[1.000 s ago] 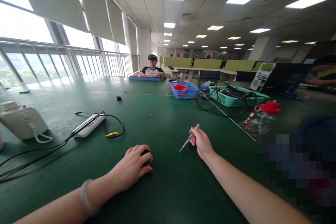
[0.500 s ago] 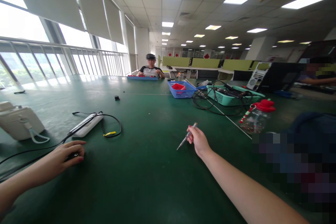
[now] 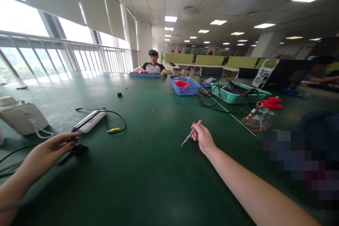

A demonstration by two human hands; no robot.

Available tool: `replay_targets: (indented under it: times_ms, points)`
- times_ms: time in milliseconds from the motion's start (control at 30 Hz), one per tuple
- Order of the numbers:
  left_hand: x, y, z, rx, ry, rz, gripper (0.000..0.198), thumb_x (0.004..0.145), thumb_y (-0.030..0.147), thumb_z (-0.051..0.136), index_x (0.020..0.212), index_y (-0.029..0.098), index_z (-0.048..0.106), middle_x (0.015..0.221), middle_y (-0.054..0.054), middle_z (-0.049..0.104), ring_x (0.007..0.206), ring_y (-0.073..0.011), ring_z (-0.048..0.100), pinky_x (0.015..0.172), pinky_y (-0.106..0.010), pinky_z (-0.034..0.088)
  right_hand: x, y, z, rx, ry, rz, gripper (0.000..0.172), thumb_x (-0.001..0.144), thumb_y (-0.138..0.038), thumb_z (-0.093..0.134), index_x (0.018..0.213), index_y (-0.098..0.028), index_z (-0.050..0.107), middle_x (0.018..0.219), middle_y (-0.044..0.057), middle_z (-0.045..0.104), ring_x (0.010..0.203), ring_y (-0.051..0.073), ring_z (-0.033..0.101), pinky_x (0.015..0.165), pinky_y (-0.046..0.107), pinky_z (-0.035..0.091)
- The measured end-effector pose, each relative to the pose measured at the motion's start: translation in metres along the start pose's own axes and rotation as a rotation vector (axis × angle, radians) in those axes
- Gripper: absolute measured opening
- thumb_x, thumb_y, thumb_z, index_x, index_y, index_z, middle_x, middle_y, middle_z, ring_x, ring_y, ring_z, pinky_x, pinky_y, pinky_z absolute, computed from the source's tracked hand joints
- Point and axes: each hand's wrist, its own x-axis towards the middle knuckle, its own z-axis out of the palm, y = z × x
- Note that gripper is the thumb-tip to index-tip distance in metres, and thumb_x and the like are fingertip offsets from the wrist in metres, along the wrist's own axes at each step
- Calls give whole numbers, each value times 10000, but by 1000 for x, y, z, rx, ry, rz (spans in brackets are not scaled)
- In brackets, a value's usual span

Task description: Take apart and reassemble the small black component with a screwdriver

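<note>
A smooth, faintly glossy green tabletop (image 3: 148, 183) spreads beneath everything. Over its middle, the right hand (image 3: 203, 137) closes around a slender, straight-shanked metal screwdriver (image 3: 187, 138), long axis slanting, tip down toward the person's left; beside a lumpy black object (image 3: 79, 150), the left hand (image 3: 51, 152) pinches a small dark piece (image 3: 77, 140).

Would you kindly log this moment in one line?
left hand: near small black object, grip unclear; right hand: holding silver pen-shaped tool; surface: green tabletop
</note>
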Motion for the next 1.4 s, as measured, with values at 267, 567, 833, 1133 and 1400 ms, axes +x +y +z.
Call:
replay_targets:
  times_ms: [267, 567, 833, 1133, 1400]
  points:
    - [5, -19, -8, 183, -1, 167, 565, 720, 694, 549, 1130, 310, 607, 1240, 32, 636, 1185, -217, 547, 1110, -356, 332, -2, -4, 3, -18, 5, 7, 335, 721, -473, 710, 670, -183, 551, 421, -74, 409, 386, 78, 381, 416, 235, 346]
    - [-3, 7, -1, 577, 94, 26, 488, 799, 573, 476, 1167, 290, 623, 1022, 24, 711, 951, -226, 641, 745, -258, 480, -2, -4, 4, -5, -4, 8, 322, 720, -459, 711, 670, -179, 559, 422, -71, 407, 389, 80, 374, 409, 234, 333]
    - [-14, 37, 14, 822, 115, -35, 594, 832, 684, 323, 997, 231, 671, 872, -60, 704, 787, -262, 636, 608, -272, 394, -3, -3, 4, -12, -7, -1, 317, 718, -455, 711, 676, -178, 563, 424, -69, 407, 393, 78, 377, 405, 228, 331]
    - [-15, 45, 19, 906, 98, -114, 739, 814, 757, 177, 960, 190, 629, 823, -105, 684, 786, -310, 651, 597, -311, 394, -3, -2, 2, -9, -35, 7, 305, 730, -442, 713, 696, -171, 578, 441, -71, 414, 403, 75, 384, 417, 225, 339]
    - [-13, 45, 21, 962, 77, -69, 721, 802, 758, 208, 895, 184, 634, 781, -106, 692, 767, -333, 664, 629, -333, 398, -3, -2, 3, -12, -25, 0, 291, 734, -427, 705, 702, -165, 581, 429, -77, 408, 387, 66, 380, 418, 217, 332]
